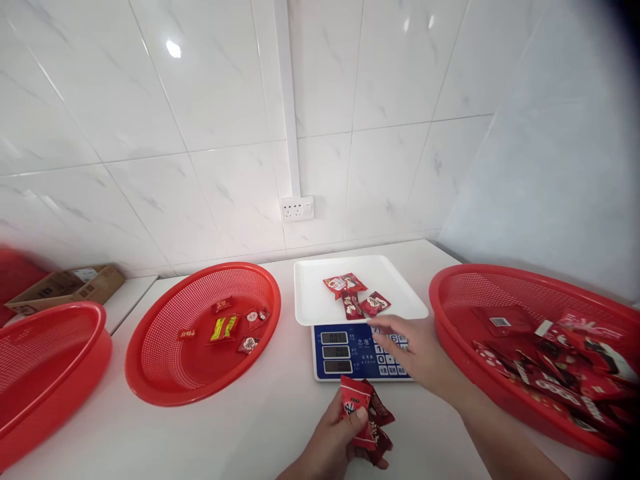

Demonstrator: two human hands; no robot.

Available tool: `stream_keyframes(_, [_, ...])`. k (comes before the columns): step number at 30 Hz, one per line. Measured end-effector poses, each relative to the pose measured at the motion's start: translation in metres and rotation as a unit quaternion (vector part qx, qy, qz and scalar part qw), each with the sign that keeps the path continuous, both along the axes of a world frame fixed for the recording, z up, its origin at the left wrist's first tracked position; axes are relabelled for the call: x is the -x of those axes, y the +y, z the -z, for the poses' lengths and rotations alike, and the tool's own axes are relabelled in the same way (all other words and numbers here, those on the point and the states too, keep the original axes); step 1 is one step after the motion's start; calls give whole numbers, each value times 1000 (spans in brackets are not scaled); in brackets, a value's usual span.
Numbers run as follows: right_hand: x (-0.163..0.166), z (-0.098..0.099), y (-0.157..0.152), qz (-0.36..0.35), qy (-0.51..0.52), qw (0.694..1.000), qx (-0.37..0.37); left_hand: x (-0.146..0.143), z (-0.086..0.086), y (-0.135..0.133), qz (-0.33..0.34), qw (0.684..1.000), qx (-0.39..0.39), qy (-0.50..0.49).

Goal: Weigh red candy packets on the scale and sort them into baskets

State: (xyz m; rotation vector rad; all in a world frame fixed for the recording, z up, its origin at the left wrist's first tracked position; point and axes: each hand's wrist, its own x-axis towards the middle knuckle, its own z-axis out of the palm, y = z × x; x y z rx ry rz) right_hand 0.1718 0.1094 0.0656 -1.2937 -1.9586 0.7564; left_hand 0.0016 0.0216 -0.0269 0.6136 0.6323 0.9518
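My left hand (336, 433) is closed around a bunch of small red and dark-red snack packets (358, 403), held low over the table in front of the scale. My right hand (417, 353) reaches over the keypad of the blue and white digital scale (367, 343), fingers apart and nothing seen in them. Its fingertips are close to the front rim of the white weighing tray (315, 310); I cannot tell whether they touch it. Three red snack packets (353, 305) lie together on that tray. Digits show on the scale's display (334, 338), too blurred to read surely.
To the right stands a red basket (450, 283) heaped with red packets (555, 373). A second red basket (200, 283) at left holds several scattered packets, one yellow (223, 329). Another red basket (65, 373) and a cardboard box (75, 288) are farther left. Behind is a tiled wall with a socket (297, 209).
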Motion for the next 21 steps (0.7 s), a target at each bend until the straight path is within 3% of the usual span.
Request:
stream_keyframes(3, [-8, 6, -29, -66, 5, 989, 134, 1, -2, -2, -20, 999, -36, 8])
stream_keyframes(7, [-9, 22, -55, -146, 43, 965, 215, -1, 2, -4, -37, 999, -34, 2])
stream_keyframes(13, [-10, 43, -69, -123, 77, 963, 226, -3, 6, -7, 1, 999, -40, 18])
stream_keyframes(21, [-17, 53, -73, -102, 110, 952, 266, -3, -2, -10, 3, 998, -35, 47])
